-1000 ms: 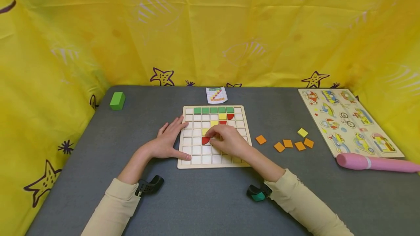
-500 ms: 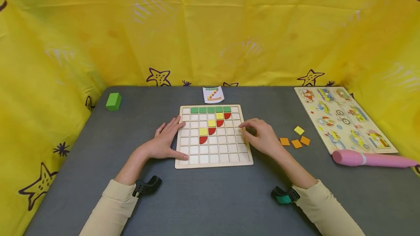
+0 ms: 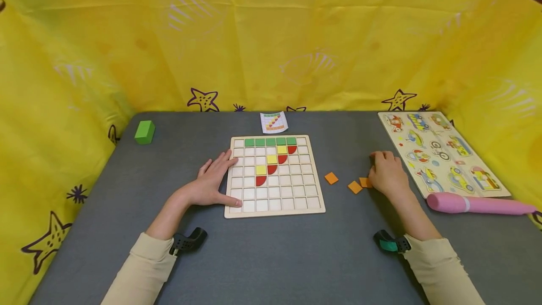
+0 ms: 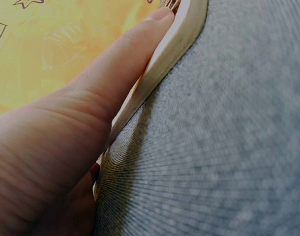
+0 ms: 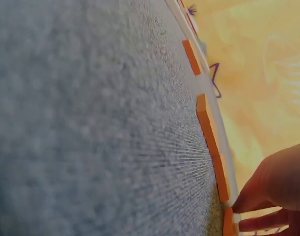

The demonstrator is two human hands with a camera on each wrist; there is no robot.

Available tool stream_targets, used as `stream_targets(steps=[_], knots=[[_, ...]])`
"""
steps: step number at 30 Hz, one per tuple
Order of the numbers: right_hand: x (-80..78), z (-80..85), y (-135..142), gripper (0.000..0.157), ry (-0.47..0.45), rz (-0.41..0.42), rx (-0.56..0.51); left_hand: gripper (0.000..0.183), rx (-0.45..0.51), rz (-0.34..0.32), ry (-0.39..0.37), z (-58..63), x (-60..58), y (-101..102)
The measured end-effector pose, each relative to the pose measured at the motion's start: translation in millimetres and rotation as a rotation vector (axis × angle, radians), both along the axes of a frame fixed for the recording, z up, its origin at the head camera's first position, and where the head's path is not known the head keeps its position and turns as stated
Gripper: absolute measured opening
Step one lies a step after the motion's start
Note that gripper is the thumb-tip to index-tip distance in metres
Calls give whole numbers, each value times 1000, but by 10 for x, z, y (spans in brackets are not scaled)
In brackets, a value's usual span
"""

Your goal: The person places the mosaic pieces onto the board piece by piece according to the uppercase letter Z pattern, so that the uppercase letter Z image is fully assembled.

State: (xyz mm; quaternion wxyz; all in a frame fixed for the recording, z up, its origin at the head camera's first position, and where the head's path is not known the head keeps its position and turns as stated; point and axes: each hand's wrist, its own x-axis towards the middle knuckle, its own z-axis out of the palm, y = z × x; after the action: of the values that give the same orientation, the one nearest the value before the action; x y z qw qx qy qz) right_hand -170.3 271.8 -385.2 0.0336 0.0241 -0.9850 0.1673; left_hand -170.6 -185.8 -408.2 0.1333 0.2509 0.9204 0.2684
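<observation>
The left hand (image 3: 211, 183) rests with spread fingers along the left edge of a wooden grid board (image 3: 318, 210), its thumb lying on the lower left corner. In the left wrist view the thumb (image 4: 115, 64) presses along the board's rim. Green squares (image 3: 271, 142) fill part of the top row. Yellow squares (image 3: 272, 159) and red quarter-circles (image 3: 260, 181) step diagonally below them. The right hand (image 3: 388, 175) is down among loose tiles right of the board, fingers bent. Orange tiles (image 3: 354, 187) lie beside it. Its fingertips are at an orange tile (image 5: 228, 223); whether they pinch one, I cannot tell.
A small pattern card (image 3: 274, 123) lies behind the board. A green block (image 3: 145, 132) stands at the back left. To the right are a vehicle picture puzzle (image 3: 442, 154) and a pink rod-like object (image 3: 478, 203). A yellow curtain (image 3: 271, 51) surrounds the table.
The right hand has left the board's grid and moved right to the loose tiles, covering the yellow one. Red quarter-circles under it now show. The left hand stays put; the view shifts slightly.
</observation>
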Motion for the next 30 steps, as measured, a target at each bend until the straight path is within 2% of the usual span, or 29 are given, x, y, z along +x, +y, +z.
stream_targets(steps=[6,9,17,30], knots=[[-100,-40,-52,28,75,164,-128,118,1,-2,3,3,0,3],[-144,-55,-126,29,77,216,-197,117,2,-3,5,3,2,3],[-169,-46,-224,34,20,258,-295,115,19,-10,22,13,20,17],[-187,-106,-201,32,82,275,-269,115,20,-5,16,17,22,13]])
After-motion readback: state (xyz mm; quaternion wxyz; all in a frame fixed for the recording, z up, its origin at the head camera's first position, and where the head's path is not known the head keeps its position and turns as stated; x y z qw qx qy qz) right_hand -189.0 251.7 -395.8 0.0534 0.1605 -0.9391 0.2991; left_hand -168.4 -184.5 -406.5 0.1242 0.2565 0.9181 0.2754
